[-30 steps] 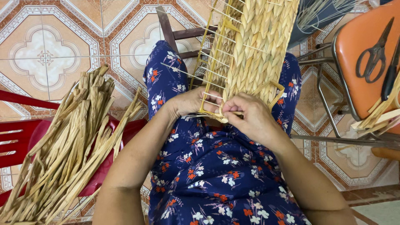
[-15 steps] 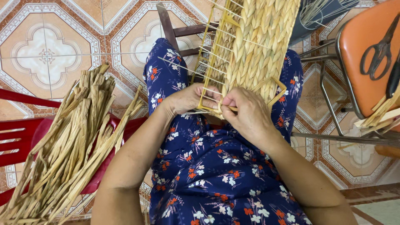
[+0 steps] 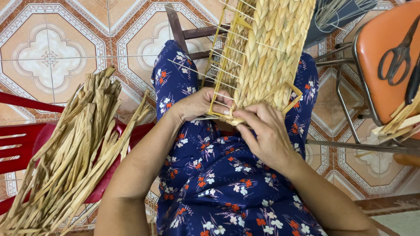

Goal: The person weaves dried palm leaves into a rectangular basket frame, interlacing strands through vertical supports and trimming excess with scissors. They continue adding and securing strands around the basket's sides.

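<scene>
A partly woven straw panel (image 3: 271, 52) on a yellow wire frame (image 3: 217, 83) leans over my lap, its lower edge at my hands. My left hand (image 3: 199, 104) grips the frame's lower left corner, thumb across the thin wires. Fingers of my right hand (image 3: 262, 131) pinch a pale straw strand (image 3: 236, 120) at the bottom edge of the weave, right beside the left thumb. Both hands touch the panel. I wear a dark blue dress with a flower print (image 3: 223, 183).
A thick bundle of dried straw strips (image 3: 74, 161) lies on a red plastic chair (image 3: 17, 144) at my left. At the right an orange stool (image 3: 380, 87) carries black scissors (image 3: 396, 54) and more strips. A wooden chair (image 3: 177, 26) stands on the patterned tile floor (image 3: 48, 57).
The view has shifted a little. My right hand's fingers have worked slightly left along the bottom edge, closer to the left thumb. Left hand keeps its hold.
</scene>
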